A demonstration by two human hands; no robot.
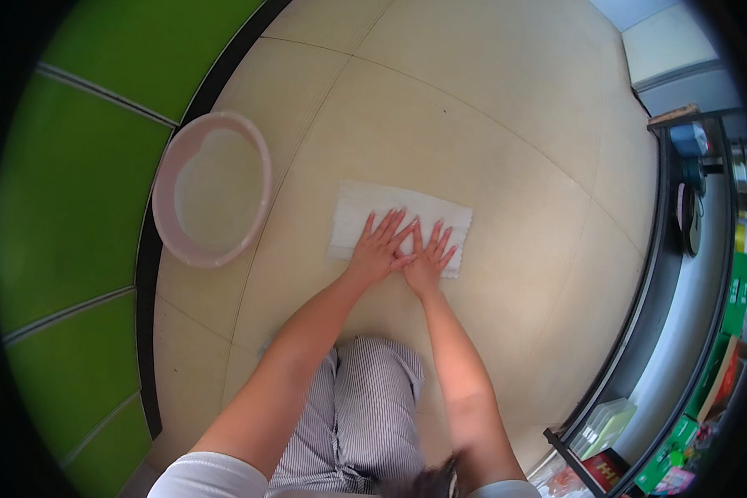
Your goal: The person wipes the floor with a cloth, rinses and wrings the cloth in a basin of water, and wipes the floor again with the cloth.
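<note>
A white cloth (404,200) with scalloped short edges lies spread flat on the beige tiled floor (510,205). Pressed down on its left and middle part is my left hand (380,244), fingers spread. Beside it my right hand (431,254) lies flat on the cloth's right part, its fingers apart too. The two hands touch near the thumbs, which overlap. Neither hand grips the cloth. To the left on the floor stands a round pink plastic basin (164,193), which appears to hold pale, cloudy water (221,193).
Green cabinet doors (87,211) with a black base strip (147,348) run along the left, close to the basin. On the right stands a dark metal shelf rack (650,249) with boxes and kitchenware. My knees (376,392) in striped trousers are on the floor below the cloth.
</note>
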